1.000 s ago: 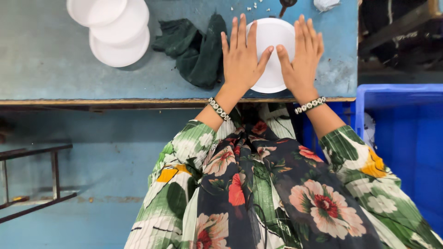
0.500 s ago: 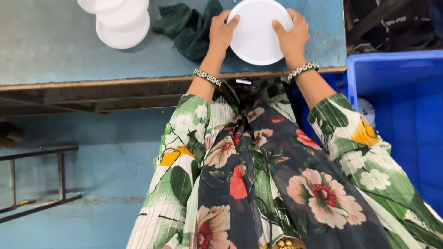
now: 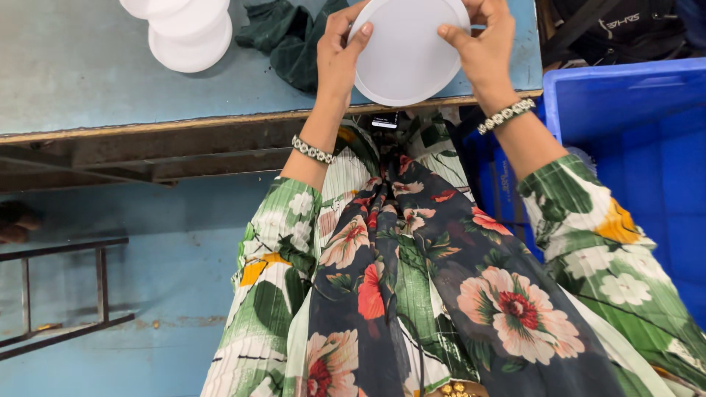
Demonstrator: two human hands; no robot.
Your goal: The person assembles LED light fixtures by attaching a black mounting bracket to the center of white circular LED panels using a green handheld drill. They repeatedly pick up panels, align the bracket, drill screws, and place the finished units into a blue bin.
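Observation:
A round white disc-shaped lid (image 3: 407, 50) is lifted just above the near edge of the blue-grey table (image 3: 88, 81). My left hand (image 3: 340, 51) grips its left rim, thumb on top. My right hand (image 3: 482, 44) grips its right rim the same way. Both wrists wear beaded bracelets. A crumpled dark green cloth (image 3: 283, 40) lies on the table just left of my left hand.
A stack of white round lids (image 3: 187, 29) sits at the table's far left. A large blue plastic crate (image 3: 640, 154) stands on the right beside my knee. A metal frame (image 3: 66, 294) rests on the blue floor at lower left. My floral garment fills the foreground.
My hands lay flat over the white lid on the table a second ago. They have since closed on its rim and brought it toward the table's near edge.

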